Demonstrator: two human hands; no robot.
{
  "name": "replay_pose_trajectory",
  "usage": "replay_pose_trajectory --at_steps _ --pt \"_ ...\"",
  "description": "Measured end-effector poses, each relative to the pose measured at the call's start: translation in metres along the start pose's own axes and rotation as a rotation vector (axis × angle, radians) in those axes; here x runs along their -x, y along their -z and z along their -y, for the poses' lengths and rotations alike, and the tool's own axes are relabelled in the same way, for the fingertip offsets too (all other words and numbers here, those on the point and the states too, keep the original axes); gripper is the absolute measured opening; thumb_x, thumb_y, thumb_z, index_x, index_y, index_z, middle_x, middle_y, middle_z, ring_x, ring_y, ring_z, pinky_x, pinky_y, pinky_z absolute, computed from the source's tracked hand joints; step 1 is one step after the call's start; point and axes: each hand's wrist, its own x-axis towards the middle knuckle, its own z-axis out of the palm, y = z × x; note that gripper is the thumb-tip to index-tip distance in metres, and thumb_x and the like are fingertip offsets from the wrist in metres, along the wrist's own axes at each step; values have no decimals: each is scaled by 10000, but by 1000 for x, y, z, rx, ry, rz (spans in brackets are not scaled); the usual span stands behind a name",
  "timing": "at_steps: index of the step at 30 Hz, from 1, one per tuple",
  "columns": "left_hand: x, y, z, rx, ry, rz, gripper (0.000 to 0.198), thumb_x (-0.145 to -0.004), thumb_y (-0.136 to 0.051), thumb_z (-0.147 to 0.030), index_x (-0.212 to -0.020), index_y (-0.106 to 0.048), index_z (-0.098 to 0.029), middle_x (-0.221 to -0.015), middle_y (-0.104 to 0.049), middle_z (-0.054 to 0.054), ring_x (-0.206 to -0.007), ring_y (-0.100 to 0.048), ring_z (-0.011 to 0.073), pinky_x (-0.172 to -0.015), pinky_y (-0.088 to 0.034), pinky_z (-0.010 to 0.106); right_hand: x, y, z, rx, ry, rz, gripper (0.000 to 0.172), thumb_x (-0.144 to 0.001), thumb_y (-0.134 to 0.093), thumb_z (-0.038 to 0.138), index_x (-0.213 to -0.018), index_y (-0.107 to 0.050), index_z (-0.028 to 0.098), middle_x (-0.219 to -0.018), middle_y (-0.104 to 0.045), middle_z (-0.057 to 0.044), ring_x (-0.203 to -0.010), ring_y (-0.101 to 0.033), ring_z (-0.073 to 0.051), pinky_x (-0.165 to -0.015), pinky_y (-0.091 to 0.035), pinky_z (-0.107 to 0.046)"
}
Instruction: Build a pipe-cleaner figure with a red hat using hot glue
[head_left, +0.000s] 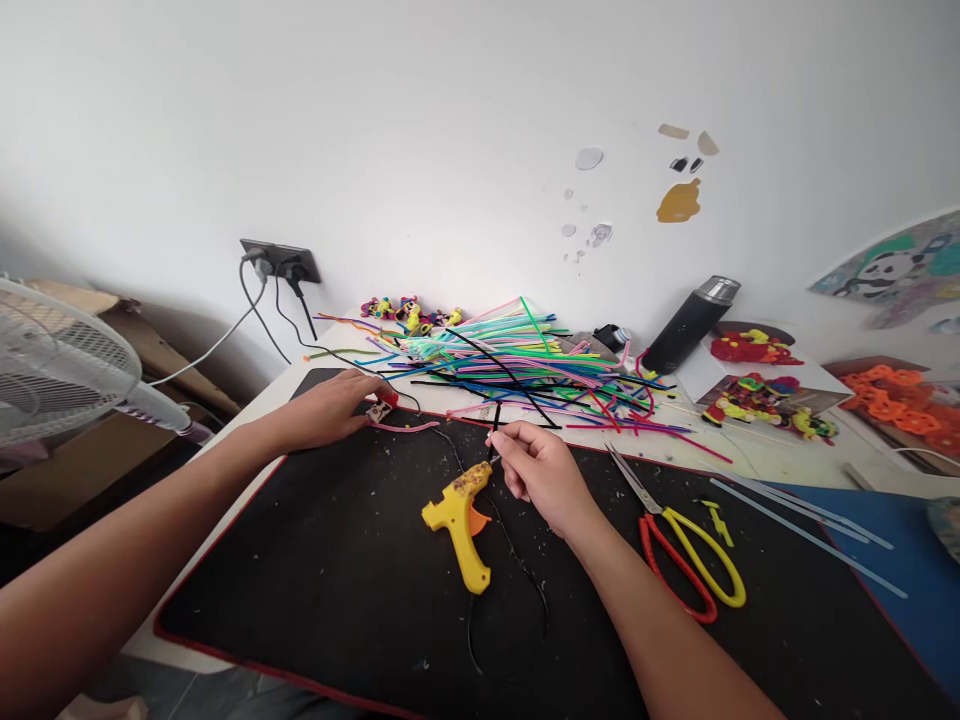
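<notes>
My left hand (335, 405) is at the mat's back left, thumb and fingers closed around the edge of a small red and white craft piece (381, 408). A pink pipe cleaner (409, 428) lies just in front of that piece. My right hand (541, 472) pinches a short black pipe cleaner (496, 420) that stands nearly upright from the fingertips. Right beside those fingers is the nozzle end of a yellow glue gun (463, 525), which lies on its side with an orange trigger. Its nozzle tip is partly hidden by my right hand.
Scissors (679, 545) with red and yellow handles lie right on the black mat (315, 580). A pipe-cleaner heap (502, 350) spreads along the wall. Further right are a black flask (690, 325), figures on a white box (821, 378) and glue sticks (810, 530). A fan (67, 360) stands left.
</notes>
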Motion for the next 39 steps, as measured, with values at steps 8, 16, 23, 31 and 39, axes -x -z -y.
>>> replay_pose_trajectory --at_steps 8,16,23,31,39 --pt "-3 2 0 -14 18 47 397 -851 -543 -353 -1220 -651 -254 -1218 -696 93 -1201 -608 299 -1012 -501 398 0 -1 -4 69 28 17 316 -909 -642 498 -898 -657 183 -532 -473 71 -419 -416 -90 -416 -287 -219" --pt "-3 5 0 42 60 76 401 -839 -553 -427 -1185 -633 -240 -1221 -692 89 -1185 -611 299 -1014 -500 399 -1 -1 -8 123 49 24 290 -931 -623 470 -904 -659 184 -542 -477 67 -432 -431 -98 -446 -330 -229" --pt "1 3 8 107 87 -25 360 -819 -615 -452 -1107 -629 -238 -1161 -710 90 -1104 -657 295 -973 -533 412 -1 -2 -9 124 48 24 268 -937 -613 456 -893 -654 195 -587 -496 56 -432 -435 -97 -448 -342 -236" --pt "13 10 -30 241 153 -226 402 -852 -648 -538 -1150 -591 -274 -1181 -716 68 -1034 -669 289 -909 -566 427 -3 -4 -12 127 40 26 244 -929 -626 435 -874 -650 199 -576 -505 63 -417 -444 -93 -447 -337 -234" --pt "-12 8 -100 376 76 -286 371 -844 -651 -493 -1123 -563 -264 -1184 -680 49 -1048 -656 259 -846 -593 382 -4 -4 -10 77 37 17 219 -914 -628 406 -855 -627 195 -558 -499 75 -390 -426 -82 -422 -309 -227"
